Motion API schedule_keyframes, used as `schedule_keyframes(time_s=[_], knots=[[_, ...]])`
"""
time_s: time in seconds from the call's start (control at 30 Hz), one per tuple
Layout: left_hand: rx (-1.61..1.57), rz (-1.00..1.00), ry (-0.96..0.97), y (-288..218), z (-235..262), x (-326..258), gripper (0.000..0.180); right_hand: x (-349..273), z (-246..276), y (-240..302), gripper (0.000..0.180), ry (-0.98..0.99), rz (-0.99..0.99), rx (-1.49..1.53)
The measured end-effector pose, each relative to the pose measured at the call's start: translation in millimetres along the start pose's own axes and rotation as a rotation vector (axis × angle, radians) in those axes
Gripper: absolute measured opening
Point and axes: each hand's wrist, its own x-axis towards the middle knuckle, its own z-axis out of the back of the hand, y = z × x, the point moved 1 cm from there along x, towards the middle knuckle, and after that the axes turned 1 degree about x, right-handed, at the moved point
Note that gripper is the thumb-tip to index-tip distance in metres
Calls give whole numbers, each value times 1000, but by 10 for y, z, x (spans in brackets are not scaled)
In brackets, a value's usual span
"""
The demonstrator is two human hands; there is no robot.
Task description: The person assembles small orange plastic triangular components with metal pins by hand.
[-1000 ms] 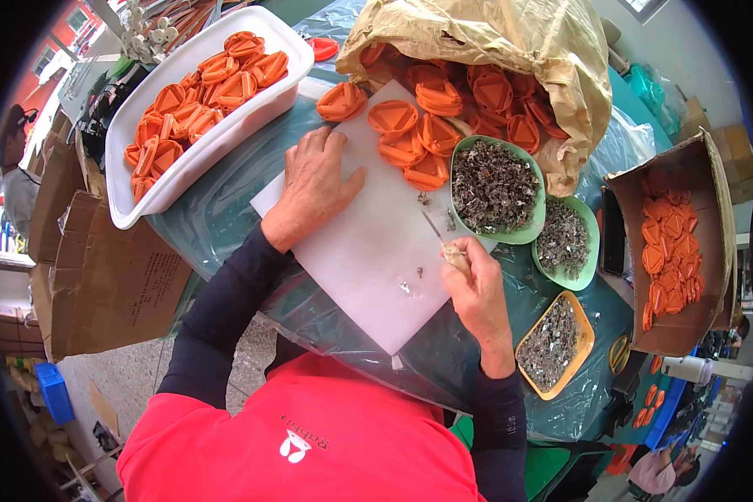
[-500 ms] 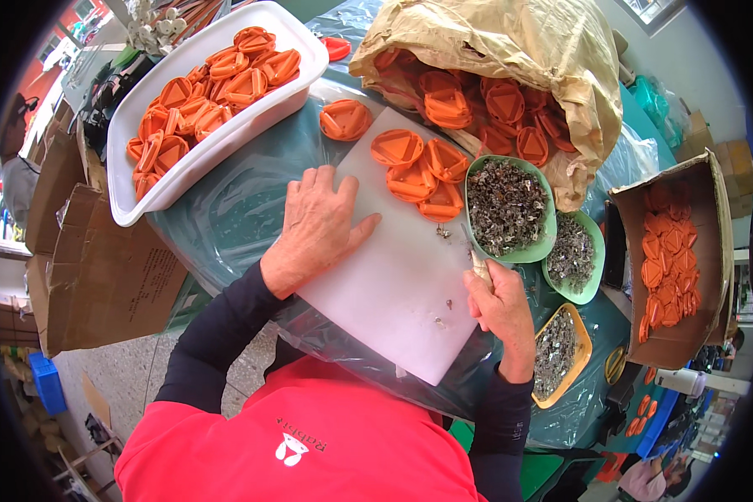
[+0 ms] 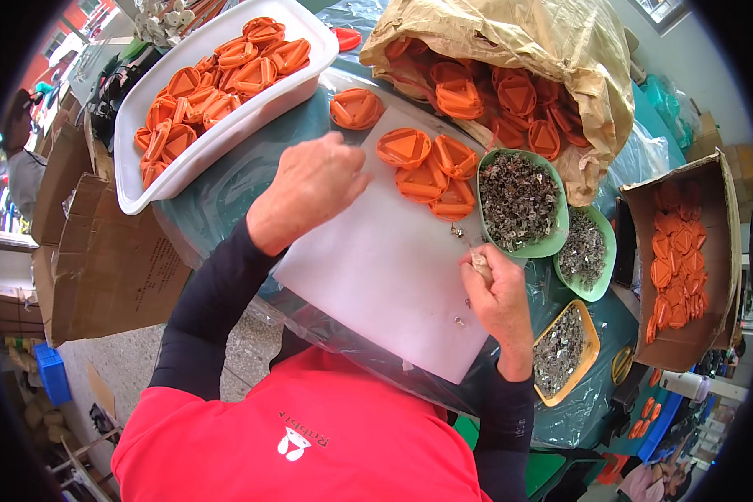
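Note:
My left hand [image 3: 314, 191] is raised over the left side of a white board [image 3: 368, 268], fingers curled in loosely, and nothing shows in them. At the board's right side my right hand [image 3: 504, 293] grips a thin tool by its pale, wrapped handle [image 3: 481, 266]; its tip is hard to make out. Several round orange plastic pieces [image 3: 421, 181] with triangular raised shapes lie together at the board's far end. Small metal bits [image 3: 457, 230] lie beside them, close to a green bowl [image 3: 520, 203] heaped with small dark metal parts.
A white tub [image 3: 251, 105] of orange pieces stands at far left. A brown paper sack [image 3: 510, 38] spills more at the back. Rightward are a second green bowl [image 3: 608, 268], a yellow tray [image 3: 592, 356] of metal parts and a cardboard box [image 3: 715, 330] of orange pieces.
My left hand has lifted off the board and its spread fingers have curled in. My right hand keeps the tool, whose metal tip showed more clearly before. The whole view has shifted slightly.

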Motion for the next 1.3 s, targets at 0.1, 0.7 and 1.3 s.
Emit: schedule_keyframes(time_s=[0.1, 0.7, 1.3], knots=[[3, 51, -170, -7, 65, 202, 25, 39, -38, -135, 9, -93, 95, -73], [-281, -33, -508, 457, -371, 291, 28, 13, -23, -107, 10, -93, 83, -77], [-557, 45, -667, 175, -411, -25, 30, 25, -194, -30, 21, -230, 553, -599]])
